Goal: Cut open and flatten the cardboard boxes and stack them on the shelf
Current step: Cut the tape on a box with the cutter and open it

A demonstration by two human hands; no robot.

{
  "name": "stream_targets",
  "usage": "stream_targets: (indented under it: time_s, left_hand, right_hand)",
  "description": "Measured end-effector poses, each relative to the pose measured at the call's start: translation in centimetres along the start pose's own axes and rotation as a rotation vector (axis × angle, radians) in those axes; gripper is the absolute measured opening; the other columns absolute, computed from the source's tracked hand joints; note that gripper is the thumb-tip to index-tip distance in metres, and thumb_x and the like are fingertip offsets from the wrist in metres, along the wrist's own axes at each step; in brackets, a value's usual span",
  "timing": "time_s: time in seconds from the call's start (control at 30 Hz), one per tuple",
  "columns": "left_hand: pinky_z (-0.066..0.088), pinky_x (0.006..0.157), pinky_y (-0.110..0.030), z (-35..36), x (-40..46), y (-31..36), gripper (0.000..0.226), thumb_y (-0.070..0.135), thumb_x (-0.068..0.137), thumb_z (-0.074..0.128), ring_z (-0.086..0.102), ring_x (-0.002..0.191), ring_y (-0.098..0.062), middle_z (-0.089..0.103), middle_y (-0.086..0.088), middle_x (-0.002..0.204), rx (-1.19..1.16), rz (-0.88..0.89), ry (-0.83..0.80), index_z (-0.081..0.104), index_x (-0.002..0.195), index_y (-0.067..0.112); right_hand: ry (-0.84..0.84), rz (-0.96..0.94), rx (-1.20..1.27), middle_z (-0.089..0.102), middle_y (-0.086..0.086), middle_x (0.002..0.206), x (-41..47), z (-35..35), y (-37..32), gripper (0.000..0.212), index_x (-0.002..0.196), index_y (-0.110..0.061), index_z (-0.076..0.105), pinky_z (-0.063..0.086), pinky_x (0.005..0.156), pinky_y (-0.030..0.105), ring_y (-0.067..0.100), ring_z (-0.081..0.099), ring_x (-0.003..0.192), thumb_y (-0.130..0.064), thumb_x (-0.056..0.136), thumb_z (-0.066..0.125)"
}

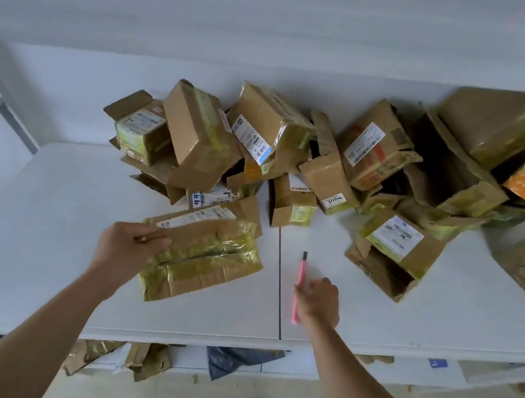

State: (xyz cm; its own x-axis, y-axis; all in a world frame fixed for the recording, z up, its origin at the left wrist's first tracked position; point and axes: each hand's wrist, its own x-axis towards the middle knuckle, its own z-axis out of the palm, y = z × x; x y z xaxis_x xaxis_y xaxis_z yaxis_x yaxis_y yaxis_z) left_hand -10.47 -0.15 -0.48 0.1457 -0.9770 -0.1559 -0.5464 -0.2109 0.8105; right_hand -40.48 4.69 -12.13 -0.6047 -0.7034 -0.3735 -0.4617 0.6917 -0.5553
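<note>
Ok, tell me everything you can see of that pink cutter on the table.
The pink cutter is a slim, plastic-looking stick with a dark tip at its far end. It lies flat on the white table, just right of the tabletop seam, pointing away from the person. The right hand is at its near half and covers part of it; whether the fingers grip it cannot be told.

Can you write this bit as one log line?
left hand grips taped box | right hand at pink cutter | pile uncut
</note>
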Motion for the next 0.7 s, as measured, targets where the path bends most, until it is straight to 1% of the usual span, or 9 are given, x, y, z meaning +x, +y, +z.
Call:
stream_targets:
  time_s: [0.1, 0.17, 0.23, 0.3, 0.37, 0.47, 0.53, 0.6, 0.7]
  left_hand:
    - [0.039, 0.062, -0.015, 0.2, -0.9, 0.5, 0.013, 0.018, 0.081, 0.079, 0.062, 0.078, 0.0, 0.069, 0.022, 0.076, 0.002, -0.023, 0.014, 0.079, 0.089, 0.028]
    - [0.04, 0.06, -0.015, 0.1, -1.8, 1.0, 0.013, 0.019, 0.08, 0.079, 0.062, 0.076, -0.001, 0.07, 0.021, 0.07, 0.012, -0.023, 0.025, 0.077, 0.08, 0.033]
    - [0.042, 0.061, -0.018, 0.2, -2.5, 1.5, 0.019, 0.019, 0.081, 0.078, 0.064, 0.076, -0.006, 0.072, 0.013, 0.073, 0.034, 0.0, 0.036, 0.075, 0.071, 0.035]
    - [0.044, 0.061, -0.018, 0.3, -3.4, 1.9, 0.02, 0.018, 0.082, 0.076, 0.063, 0.073, -0.009, 0.072, 0.005, 0.075, 0.078, 0.043, 0.047, 0.074, 0.068, 0.033]
    - [0.047, 0.062, -0.02, 0.4, -4.3, 2.3, 0.016, 0.017, 0.083, 0.076, 0.063, 0.071, -0.01, 0.073, 0.003, 0.075, 0.089, 0.063, 0.055, 0.077, 0.072, 0.029]
    - [0.052, 0.066, -0.028, 0.6, -5.5, 2.8, 0.008, 0.018, 0.082, 0.076, 0.064, 0.07, -0.012, 0.073, 0.005, 0.073, 0.096, 0.076, 0.044, 0.079, 0.077, 0.024]
    - [0.049, 0.063, -0.029, 1.0, -6.2, 3.0, 0.006, 0.02, 0.081, 0.078, 0.063, 0.065, -0.015, 0.073, 0.001, 0.072, 0.05, 0.059, 0.04, 0.079, 0.077, 0.024]
    - [0.045, 0.059, -0.025, 1.9, -7.0, 3.3, 0.005, 0.021, 0.08, 0.079, 0.061, 0.065, -0.013, 0.072, 0.001, 0.072, -0.029, 0.044, 0.039, 0.081, 0.085, 0.02]
    - [0.041, 0.058, -0.024, 4.4, -8.4, 4.6, 0.012, 0.023, 0.079, 0.079, 0.058, 0.064, -0.012, 0.068, 0.004, 0.069, -0.062, 0.055, -0.027, 0.08, 0.09, 0.018]
  right_hand:
    - [-0.026, -0.005, -0.053, 0.067, 0.01, 0.112, 0.2, -0.1, 0.2, 0.029, 0.113, -0.007, 0.064, 0.05, 0.073, 0.031, 0.029, 0.066, 0.1, -0.028, 0.093, 0.063]
    - [-0.093, -0.014, -0.028, 0.07, 0.01, 0.105, 0.3, -0.2, 0.5, 0.024, 0.107, -0.007, 0.068, 0.056, 0.074, 0.035, 0.027, 0.068, 0.093, -0.025, 0.092, 0.065]
    - [-0.118, -0.059, 0.073, 0.072, 0.011, 0.101, -0.1, -0.7, 0.6, 0.019, 0.101, -0.005, 0.069, 0.059, 0.075, 0.039, 0.026, 0.068, 0.085, -0.02, 0.092, 0.065]
    - [-0.066, -0.139, 0.199, 0.071, 0.013, 0.101, -0.7, -1.5, 0.4, 0.011, 0.098, -0.006, 0.065, 0.057, 0.068, 0.038, 0.023, 0.065, 0.078, -0.014, 0.093, 0.061]
    - [0.009, -0.21, 0.331, 0.068, 0.01, 0.093, -2.1, -2.6, -0.1, 0.016, 0.112, -0.008, 0.057, 0.053, 0.065, 0.035, 0.022, 0.062, 0.073, -0.009, 0.096, 0.055]
    - [0.047, -0.313, 0.545, 0.057, 0.006, 0.075, -5.2, -4.7, -0.7, 0.036, 0.128, -0.021, 0.042, 0.057, 0.068, 0.044, 0.03, 0.065, 0.07, -0.001, 0.098, 0.045]
    - [0.06, -0.4, 0.632, 0.056, 0.007, 0.081, -7.3, -6.4, -1.3, 0.03, 0.121, -0.02, 0.049, 0.059, 0.071, 0.042, 0.03, 0.065, 0.073, 0.001, 0.1, 0.041]
    - [0.063, -0.457, 0.681, 0.058, 0.009, 0.096, -9.0, -8.3, -1.4, 0.026, 0.109, -0.014, 0.06, 0.059, 0.072, 0.033, 0.025, 0.064, 0.077, 0.0, 0.102, 0.04]
    - [0.075, -0.53, 0.655, 0.057, 0.01, 0.11, -11.0, -11.5, 0.4, 0.037, 0.109, -0.018, 0.063, 0.053, 0.078, 0.022, 0.02, 0.06, 0.09, 0.008, 0.097, 0.039]
